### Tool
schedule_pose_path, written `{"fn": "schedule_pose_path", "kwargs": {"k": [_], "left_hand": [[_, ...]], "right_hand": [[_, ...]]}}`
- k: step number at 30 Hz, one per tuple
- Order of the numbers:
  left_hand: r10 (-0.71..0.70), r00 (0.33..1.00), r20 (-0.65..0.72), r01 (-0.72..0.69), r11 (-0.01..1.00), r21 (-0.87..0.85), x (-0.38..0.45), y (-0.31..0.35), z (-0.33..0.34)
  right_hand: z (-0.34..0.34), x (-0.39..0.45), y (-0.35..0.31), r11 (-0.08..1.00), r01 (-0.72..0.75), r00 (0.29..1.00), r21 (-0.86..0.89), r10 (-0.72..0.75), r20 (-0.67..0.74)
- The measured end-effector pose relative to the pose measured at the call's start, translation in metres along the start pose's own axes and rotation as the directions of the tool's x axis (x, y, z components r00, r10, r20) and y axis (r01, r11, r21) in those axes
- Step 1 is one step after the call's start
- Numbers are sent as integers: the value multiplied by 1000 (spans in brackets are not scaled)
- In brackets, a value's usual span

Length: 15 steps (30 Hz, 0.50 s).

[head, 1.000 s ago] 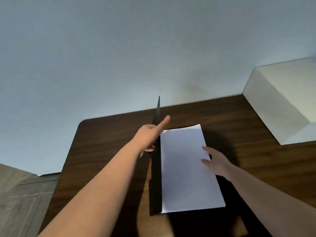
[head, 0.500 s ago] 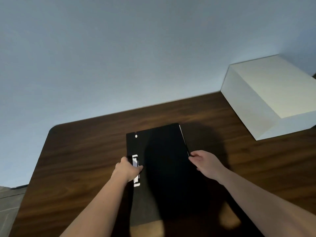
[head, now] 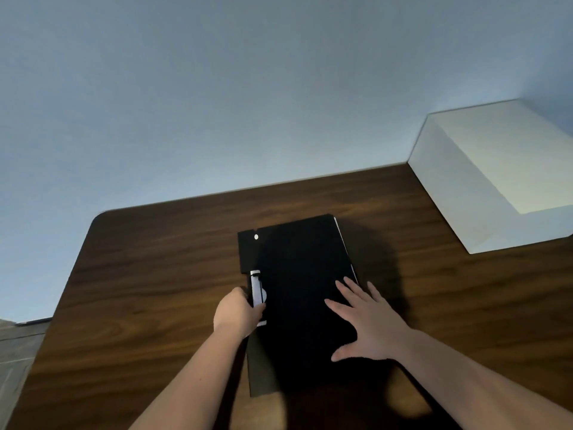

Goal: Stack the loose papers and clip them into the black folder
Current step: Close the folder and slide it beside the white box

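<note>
Pressing flat and spread on the now-closed black folder at centre frame, the right hand is holding the cover down over the papers, while the left hand is curling closed around the spine clip, suggesting the task is nearing its end.

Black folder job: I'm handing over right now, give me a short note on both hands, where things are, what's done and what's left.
Left hand: curled at the folder's left edge, fingers on the white clip; whether it grips it is unclear.
Right hand: open, flat on the cover.
Black folder: closed, flat on the wooden table. A thin white edge of the papers shows along its right side.
White box: far right, untouched.
Done: papers inside, cover shut.
Left: confirm the clip is fastened; I can't tell from here.
</note>
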<state>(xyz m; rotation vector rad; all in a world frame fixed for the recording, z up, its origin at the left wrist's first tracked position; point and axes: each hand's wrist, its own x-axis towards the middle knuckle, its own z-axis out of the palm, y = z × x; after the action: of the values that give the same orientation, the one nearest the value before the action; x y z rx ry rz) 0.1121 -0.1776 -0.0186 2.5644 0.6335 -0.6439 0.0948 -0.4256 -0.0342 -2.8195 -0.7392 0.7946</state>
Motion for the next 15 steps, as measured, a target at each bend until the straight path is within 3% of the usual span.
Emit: {"fn": "schedule_pose_path", "kwargs": {"k": [2, 5, 15], "left_hand": [[19, 1000, 13, -19, 999, -49, 1, 5, 3], [62, 997, 42, -58, 993, -99, 2, 15, 8], [250, 960, 130, -206, 938, -278, 30, 114, 22]], "right_hand": [[3, -3, -1, 992, 73, 996, -103, -67, 60], [8, -5, 2, 985, 120, 990, -120, -110, 93], [-25, 5, 83, 997, -82, 996, 13, 81, 31]]}}
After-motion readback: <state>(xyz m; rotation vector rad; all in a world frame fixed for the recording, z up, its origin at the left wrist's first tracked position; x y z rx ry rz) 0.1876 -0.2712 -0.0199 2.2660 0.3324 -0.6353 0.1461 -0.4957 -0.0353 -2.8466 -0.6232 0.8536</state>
